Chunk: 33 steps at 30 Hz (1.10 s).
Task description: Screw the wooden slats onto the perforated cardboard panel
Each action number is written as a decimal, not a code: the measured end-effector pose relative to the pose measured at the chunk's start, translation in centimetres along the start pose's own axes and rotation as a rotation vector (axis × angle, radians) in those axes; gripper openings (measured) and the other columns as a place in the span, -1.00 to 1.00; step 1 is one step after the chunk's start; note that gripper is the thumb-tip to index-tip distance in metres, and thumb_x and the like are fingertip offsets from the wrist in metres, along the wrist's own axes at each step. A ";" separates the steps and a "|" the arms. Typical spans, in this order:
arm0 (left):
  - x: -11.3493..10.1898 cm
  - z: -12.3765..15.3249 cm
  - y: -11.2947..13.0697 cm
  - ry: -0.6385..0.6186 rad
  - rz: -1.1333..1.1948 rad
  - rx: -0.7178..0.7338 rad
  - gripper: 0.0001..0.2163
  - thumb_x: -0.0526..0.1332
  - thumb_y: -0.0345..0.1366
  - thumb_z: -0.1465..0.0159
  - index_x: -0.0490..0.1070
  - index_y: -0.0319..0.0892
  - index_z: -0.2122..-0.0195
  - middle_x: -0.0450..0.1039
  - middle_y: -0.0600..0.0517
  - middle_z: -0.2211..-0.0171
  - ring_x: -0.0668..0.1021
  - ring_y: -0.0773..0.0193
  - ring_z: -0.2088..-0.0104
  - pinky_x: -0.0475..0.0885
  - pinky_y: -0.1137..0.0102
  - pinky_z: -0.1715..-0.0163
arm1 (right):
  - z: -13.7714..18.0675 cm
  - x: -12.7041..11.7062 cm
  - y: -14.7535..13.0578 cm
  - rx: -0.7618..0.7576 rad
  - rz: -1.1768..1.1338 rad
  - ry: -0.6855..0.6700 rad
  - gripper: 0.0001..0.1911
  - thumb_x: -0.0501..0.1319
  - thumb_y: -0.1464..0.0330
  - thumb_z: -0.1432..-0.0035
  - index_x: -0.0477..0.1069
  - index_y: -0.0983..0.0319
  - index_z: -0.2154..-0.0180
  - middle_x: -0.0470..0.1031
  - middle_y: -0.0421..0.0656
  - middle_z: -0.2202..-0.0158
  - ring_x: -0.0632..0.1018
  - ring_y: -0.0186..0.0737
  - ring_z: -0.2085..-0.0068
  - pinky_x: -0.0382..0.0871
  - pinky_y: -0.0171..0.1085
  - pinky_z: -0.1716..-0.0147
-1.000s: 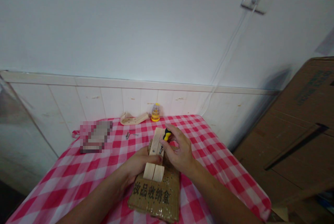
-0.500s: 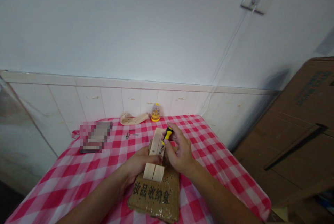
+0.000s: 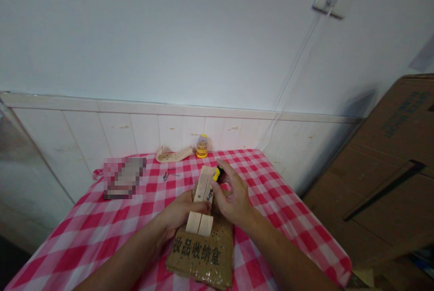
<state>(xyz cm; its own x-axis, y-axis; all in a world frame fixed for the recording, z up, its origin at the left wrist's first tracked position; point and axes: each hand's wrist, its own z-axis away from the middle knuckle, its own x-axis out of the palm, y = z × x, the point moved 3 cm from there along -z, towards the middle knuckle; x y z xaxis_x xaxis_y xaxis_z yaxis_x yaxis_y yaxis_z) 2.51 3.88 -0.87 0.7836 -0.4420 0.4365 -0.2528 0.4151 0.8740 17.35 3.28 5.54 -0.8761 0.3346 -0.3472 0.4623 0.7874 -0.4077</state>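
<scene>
A yellow-and-black screwdriver (image 3: 219, 173) is pinched in my right hand (image 3: 233, 193), tilted, its tip down at a small metal hook or fastener (image 3: 209, 196) on the wood. My left hand (image 3: 183, 209) wraps around the pale wooden piece (image 3: 203, 182), the thumb pressing across it. That piece is made of two strips side by side, with a block at its near end and a screw hole on the left strip. Under it lies a taped cardboard piece (image 3: 203, 264) with dark printed characters.
Red-and-white checked cloth (image 3: 278, 241) covers the table. Toward the wall are a curved wooden piece (image 3: 172, 155), a yellow screwdriver-bit holder (image 3: 202, 147) and small metal parts (image 3: 166, 176). A blurred-out flat object (image 3: 125, 178) lies left. Large cardboard boxes (image 3: 379, 182) lean at right.
The screwdriver handle has turned slightly in my right fingers, which have shifted a little. My left hand and the wooden piece stay in place.
</scene>
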 end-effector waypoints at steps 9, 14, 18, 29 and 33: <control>0.0 0.0 -0.1 0.011 -0.005 -0.005 -0.65 0.45 -0.31 -0.01 0.52 -0.26 0.16 0.59 -0.04 0.38 0.58 0.21 0.46 0.44 0.38 0.43 | -0.2 0.0 -0.2 -0.043 0.004 0.014 -0.38 0.26 0.48 -0.26 0.27 0.04 -0.30 0.59 -0.03 -0.07 0.68 -0.07 0.08 0.69 -0.12 0.13; 0.0 -0.1 -0.1 -0.006 -0.003 0.008 -0.67 0.46 -0.31 -0.02 0.52 -0.25 0.18 0.59 -0.04 0.39 0.60 0.17 0.42 0.44 0.37 0.39 | 0.1 0.1 -0.2 -0.001 -0.075 -0.053 -0.35 0.19 0.50 -0.28 0.19 0.08 -0.35 0.56 0.01 -0.13 0.66 -0.03 -0.03 0.70 -0.14 0.14; 0.1 0.0 0.0 -0.002 0.010 0.006 -0.67 0.47 -0.32 -0.02 0.53 -0.26 0.19 0.60 -0.05 0.36 0.60 0.19 0.41 0.45 0.37 0.38 | 0.3 0.2 -0.3 0.028 -0.140 -0.081 -0.34 0.13 0.52 -0.31 0.14 0.09 -0.38 0.55 0.02 -0.14 0.67 -0.07 -0.03 0.70 -0.17 0.13; 0.2 0.1 0.2 -0.003 0.007 0.012 -0.67 0.47 -0.33 0.00 0.53 -0.27 0.20 0.58 -0.02 0.40 0.59 0.21 0.43 0.43 0.38 0.40 | 0.1 0.1 -0.1 -0.023 -0.025 -0.039 -0.30 0.19 0.53 -0.25 0.17 0.08 -0.37 0.53 0.03 -0.18 0.65 0.01 -0.07 0.68 -0.09 0.07; 0.3 0.2 0.2 0.009 0.004 0.005 -0.64 0.46 -0.33 0.01 0.52 -0.27 0.18 0.59 -0.02 0.39 0.58 0.22 0.44 0.43 0.39 0.41 | 0.0 0.0 -0.2 -0.064 -0.002 -0.018 -0.30 0.20 0.54 -0.25 0.18 0.08 -0.37 0.54 0.01 -0.17 0.65 -0.02 -0.05 0.66 -0.08 0.03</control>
<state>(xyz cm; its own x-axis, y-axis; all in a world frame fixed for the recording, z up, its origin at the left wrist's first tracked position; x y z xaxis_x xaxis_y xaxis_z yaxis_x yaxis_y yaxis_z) 2.56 3.70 -0.50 0.7878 -0.4333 0.4379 -0.2587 0.4125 0.8735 17.21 3.11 5.62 -0.8742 0.3243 -0.3614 0.4503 0.8199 -0.3536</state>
